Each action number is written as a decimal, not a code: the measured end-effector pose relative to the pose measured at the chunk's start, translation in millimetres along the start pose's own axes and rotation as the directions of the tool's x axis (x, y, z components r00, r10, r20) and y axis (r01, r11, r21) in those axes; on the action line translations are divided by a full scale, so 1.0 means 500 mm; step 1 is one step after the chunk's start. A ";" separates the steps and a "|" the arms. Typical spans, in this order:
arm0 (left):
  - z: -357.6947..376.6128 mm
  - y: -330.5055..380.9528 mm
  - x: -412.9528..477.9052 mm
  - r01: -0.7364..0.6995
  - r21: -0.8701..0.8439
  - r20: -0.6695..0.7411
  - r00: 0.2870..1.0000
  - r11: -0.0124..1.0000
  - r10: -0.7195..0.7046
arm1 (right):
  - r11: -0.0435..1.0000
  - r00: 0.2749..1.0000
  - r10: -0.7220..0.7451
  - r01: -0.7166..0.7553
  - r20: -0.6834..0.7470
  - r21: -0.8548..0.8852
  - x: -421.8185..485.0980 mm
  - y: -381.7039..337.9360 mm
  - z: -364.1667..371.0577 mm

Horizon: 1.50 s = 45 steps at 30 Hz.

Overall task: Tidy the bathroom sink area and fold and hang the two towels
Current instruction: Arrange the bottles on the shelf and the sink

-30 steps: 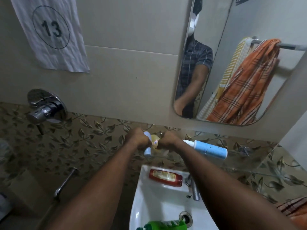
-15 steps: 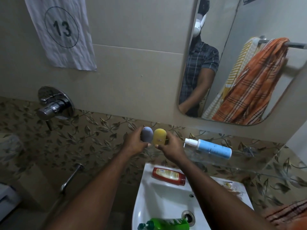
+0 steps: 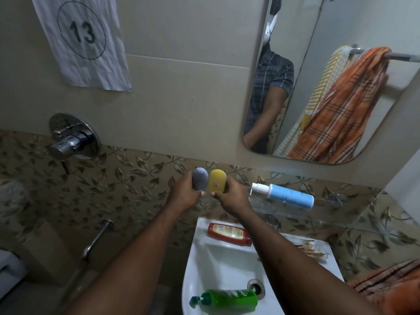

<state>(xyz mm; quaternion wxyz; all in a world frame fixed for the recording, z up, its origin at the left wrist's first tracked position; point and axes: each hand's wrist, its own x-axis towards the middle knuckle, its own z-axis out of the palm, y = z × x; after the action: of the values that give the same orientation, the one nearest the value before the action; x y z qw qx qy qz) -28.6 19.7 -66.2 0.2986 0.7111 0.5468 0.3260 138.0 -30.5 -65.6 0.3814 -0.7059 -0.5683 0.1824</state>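
in the head view, the left hand (image 3: 184,194) is gripping a small grey bottle (image 3: 200,181), fingers curling round its lower part. the right hand (image 3: 231,196) is gripping a small yellow bottle (image 3: 217,184) the same way. both bottles are standing upright, side by side and touching or nearly so, in front of the leaf-patterned tiles above the sink (image 3: 197,269).

a blue bottle (image 3: 289,196) with a white pump is lying on its side on the glass shelf (image 3: 341,208), just to the right of the right hand. a red bottle (image 3: 229,234) is lying flat on the back rim of the sink. a green bottle (image 3: 229,300) is lying on its side in the basin, beside the drain (image 3: 256,286). some small packets (image 3: 311,246) are sitting on the sink's right rim.

the mirror (image 3: 363,19) is showing an orange checked towel (image 3: 345,110) and a yellow striped towel (image 3: 322,87) hanging bunched over a rail (image 3: 404,57). orange checked cloth (image 3: 386,285) is showing at the lower right edge. a paper sheet (image 3: 81,39) marked 13 is hanging on the wall, above a chrome tap valve (image 3: 72,139).
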 end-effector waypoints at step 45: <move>0.175 0.195 -0.090 -0.158 0.109 -0.051 0.985 0.981 0.164 | 0.912 0.989 0.037 -0.091 0.142 0.401 0.000 0.044 -0.218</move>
<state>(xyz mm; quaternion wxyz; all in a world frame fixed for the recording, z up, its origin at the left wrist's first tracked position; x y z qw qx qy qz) 88.6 -51.6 -49.6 0.2171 0.7576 0.5124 0.3411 227.9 -68.1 -11.9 0.4752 -0.6159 -0.5184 0.3550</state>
